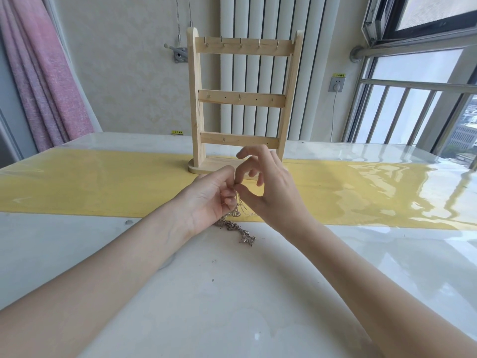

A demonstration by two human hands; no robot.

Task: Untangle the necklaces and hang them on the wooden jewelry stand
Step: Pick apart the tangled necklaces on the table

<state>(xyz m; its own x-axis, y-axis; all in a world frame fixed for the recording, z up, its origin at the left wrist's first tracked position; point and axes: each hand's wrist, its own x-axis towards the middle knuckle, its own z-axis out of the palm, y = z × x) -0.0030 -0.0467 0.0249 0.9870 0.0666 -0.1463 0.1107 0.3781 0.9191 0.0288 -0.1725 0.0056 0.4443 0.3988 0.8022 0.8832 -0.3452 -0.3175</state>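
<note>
On the table (103, 254), near me: I am watching both hands working a tangle
Left hand (209, 200): fingers curling, pinching thin chains
Right hand (268, 187): thumb and forefinger pinching the same strands, other fingers spreading
Necklaces (236, 226): clump trailing onto the tabletop
Wooden jewelry stand (242, 99): standing upright behind, hooks bare
Yellow sticker (339, 75): I am finding its writing unreadable
</note>
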